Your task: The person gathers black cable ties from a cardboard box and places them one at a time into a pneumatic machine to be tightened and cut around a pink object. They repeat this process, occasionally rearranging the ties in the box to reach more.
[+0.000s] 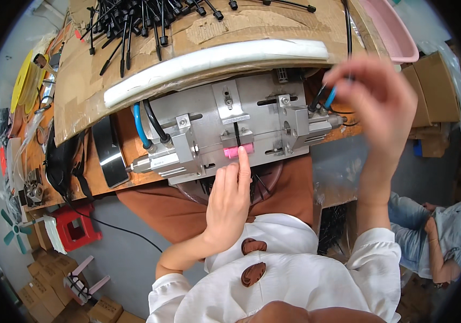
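- In the head view, we are looking down at a metal jig (241, 126) sitting in the middle of the frame, at the near edge of a wooden workbench (128, 161).
- We are seeing the left hand (230, 202) reaching up from the lower middle, its fingers held together and nearly straight, the fingertips (243, 157) touching a small pink block (238, 151) at the front of the jig; the hand is pressing rather than gripping, closed around nothing.
- We are noticing a short black strip (238, 134) standing upright in the jig's centre slot, just above the pink block.
- We are watching the right hand (373, 102) hovering at the upper right, blurred, its fingers pinched narrowly on a thin black cable (347, 32) that is running up toward the top edge.
- We are seeing a blue hose (140, 126) and a black hose (155, 121) plugging into the cylinder on the jig's left side, and another blue hose end (330, 98) just under the right hand.
- We are finding a pile of black cable ties (139, 21) lying on cardboard (85, 81) at the upper left, with a white foam strip (214, 62) curving between it and the jig.
- We are spotting a pink basket (394, 29) at the upper right and a red box (77, 226) on the floor at the lower left.
- We are seeing another person's arm (438, 247) at the lower right edge.
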Tool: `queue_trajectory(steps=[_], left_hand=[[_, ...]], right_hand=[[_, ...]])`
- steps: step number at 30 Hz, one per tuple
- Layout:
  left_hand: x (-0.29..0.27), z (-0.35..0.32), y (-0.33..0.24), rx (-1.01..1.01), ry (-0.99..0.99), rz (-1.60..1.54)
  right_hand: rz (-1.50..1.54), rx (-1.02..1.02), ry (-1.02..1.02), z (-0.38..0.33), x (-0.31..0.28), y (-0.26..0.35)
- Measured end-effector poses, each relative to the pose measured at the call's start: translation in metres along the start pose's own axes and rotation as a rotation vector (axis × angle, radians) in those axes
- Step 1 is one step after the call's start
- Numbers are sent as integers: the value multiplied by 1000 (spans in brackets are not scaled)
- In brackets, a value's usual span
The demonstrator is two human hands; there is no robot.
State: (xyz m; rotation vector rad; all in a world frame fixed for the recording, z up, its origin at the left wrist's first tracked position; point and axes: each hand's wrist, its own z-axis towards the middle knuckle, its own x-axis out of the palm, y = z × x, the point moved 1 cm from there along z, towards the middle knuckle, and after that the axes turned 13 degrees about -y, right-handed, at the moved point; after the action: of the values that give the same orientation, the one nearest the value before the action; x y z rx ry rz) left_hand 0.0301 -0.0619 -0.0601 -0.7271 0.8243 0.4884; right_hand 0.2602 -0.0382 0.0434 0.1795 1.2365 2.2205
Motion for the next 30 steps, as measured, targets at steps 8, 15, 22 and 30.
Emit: queue_trajectory(steps=[8, 15, 22, 30], left_hand=[[-26, 165, 48, 285, -417, 43], [-17, 225, 73, 240, -122, -42], [-70, 172, 65, 168, -35, -208], [-71, 86, 48, 58, -248, -128]], right_hand=[[-405, -287, 255, -153, 60, -26], [-393, -246, 236, -151, 75, -39], [-553, -330, 442, -113, 47, -11], [-942, -702, -147, 90, 11, -60]])
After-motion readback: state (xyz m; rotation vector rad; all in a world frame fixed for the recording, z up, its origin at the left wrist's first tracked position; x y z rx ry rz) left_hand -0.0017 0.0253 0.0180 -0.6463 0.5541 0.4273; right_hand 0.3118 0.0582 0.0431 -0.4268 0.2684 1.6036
